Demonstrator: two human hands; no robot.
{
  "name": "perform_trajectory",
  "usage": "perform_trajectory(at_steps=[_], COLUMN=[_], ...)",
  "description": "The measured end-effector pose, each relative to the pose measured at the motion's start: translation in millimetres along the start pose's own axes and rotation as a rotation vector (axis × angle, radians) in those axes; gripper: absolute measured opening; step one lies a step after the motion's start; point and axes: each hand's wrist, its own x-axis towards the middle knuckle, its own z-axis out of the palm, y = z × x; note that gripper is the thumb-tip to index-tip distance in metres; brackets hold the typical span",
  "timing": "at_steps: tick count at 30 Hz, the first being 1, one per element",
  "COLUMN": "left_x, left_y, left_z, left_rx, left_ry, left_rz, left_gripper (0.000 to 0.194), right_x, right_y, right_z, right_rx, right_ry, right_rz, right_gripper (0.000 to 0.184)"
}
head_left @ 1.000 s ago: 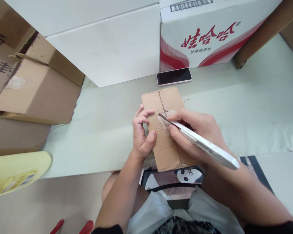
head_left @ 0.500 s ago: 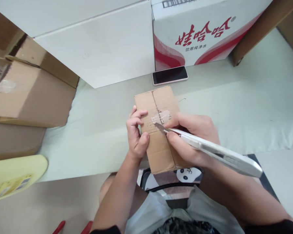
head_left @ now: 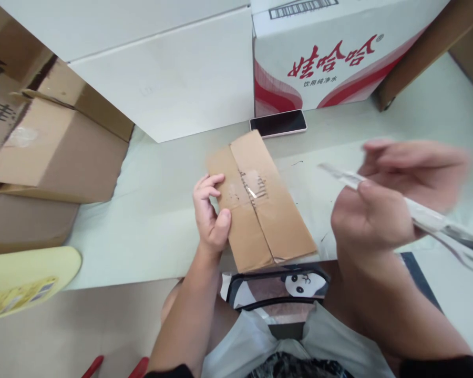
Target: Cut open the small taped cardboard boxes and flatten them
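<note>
My left hand [head_left: 211, 215] grips the left edge of a small cardboard box [head_left: 276, 226], its thumb on the top face and its fingers at the side. The box is tilted near the table's front edge. Clear tape with dark marks crosses its central seam. Off to the right, apart from the box, my right hand [head_left: 374, 210] is closed around a white utility knife [head_left: 428, 214]. The knife's blade end points left, and its tail runs past the picture's right side. Motion blurs this hand and the knife.
A black-screened phone [head_left: 279, 123] lies behind the box, against a white carton with red lettering [head_left: 331, 89]. A plain white box [head_left: 161, 89] stands beside it. Brown cartons [head_left: 90, 163] are stacked at left, above a yellow object [head_left: 59, 268]. A panda-printed item [head_left: 305, 284] is below the table edge.
My right hand has lifted the utility knife off the taped seam and swung it right, away from the box. The box has turned and tilted in my left hand, which has moved slightly left.
</note>
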Motion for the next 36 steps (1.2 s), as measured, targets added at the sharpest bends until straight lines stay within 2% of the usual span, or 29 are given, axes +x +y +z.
perform_trajectory(at_steps=[2, 4, 6, 9, 12, 14, 16, 18, 20, 23, 24, 26, 28, 30, 36], left_x=[1.2, 4.4, 9.5, 18.9, 26.6, 28.7, 27.7, 24.6, 21.2, 19.7, 20.4, 22.9, 25.5, 27.4, 30.7], left_y=[-2.4, -3.2, -1.4, 5.5, 10.4, 8.9, 4.2, -0.5, -2.5, 0.8, 2.8, 6.4, 8.8, 9.7, 11.7], left_z=[-8.2, -16.0, -22.5, -30.6, -40.6, -49.2, -57.4, -62.5, -63.2, -58.6, -56.8, -53.8, -52.1, -51.6, -49.3], left_rx=[-0.013, -0.033, -0.069, -0.128, -0.099, -0.071, -0.08, -0.112, -0.156, -0.193, -0.196, -0.199, -0.212, -0.222, -0.213], left_ry=[0.058, 0.111, 0.159, 0.25, 0.387, 0.428, 0.367, 0.252, 0.16, 0.093, 0.076, 0.051, 0.038, 0.034, 0.04], left_rz=[-0.06, -0.144, -0.253, -0.435, -0.622, -0.756, -0.891, -1.012, -1.125, -1.207, -1.202, -1.169, -1.146, -1.129, -1.085], left_gripper=[0.033, 0.034, 0.031, 0.027, 0.026, 0.029, 0.038, 0.049, 0.06, 0.068, 0.068, 0.066, 0.064, 0.061, 0.063], right_x=[5.8, 10.3, 12.3, 10.8, 7.0, 4.3, 1.2, -2.3, -5.6, -8.3, -8.4, -7.7, -6.3, -5.2, -6.0], right_y=[3.8, 7.9, 14.5, 26.6, 33.6, 34.4, 34.0, 33.5, 32.8, 30.0, 28.5, 25.4, 23.1, 22.8, 27.7], right_z=[-1.4, -4.6, -7.4, -7.6, -3.3, 0.0, 2.3, 3.8, 5.1, 7.4, 8.0, 8.3, 7.1, 5.3, 6.8], right_rx=[-0.133, -0.256, -0.387, -0.622, -0.838, -0.942, -1.009, -1.015, -0.904, -0.607, -0.537, -0.443, -0.338, -0.239, -0.226], right_ry=[0.032, -0.061, -0.235, -0.587, -0.901, -1.079, -1.187, -1.216, -1.261, -1.425, -1.442, -1.375, -1.248, -1.175, -1.209], right_rz=[-0.025, 0.058, 0.16, 0.277, 0.349, 0.413, 0.444, 0.391, 0.308, 0.239, 0.25, 0.358, 0.529, 0.669, 0.851], right_gripper=[0.017, 0.018, 0.022, 0.042, 0.052, 0.056, 0.058, 0.059, 0.058, 0.052, 0.049, 0.051, 0.064, 0.075, 0.093])
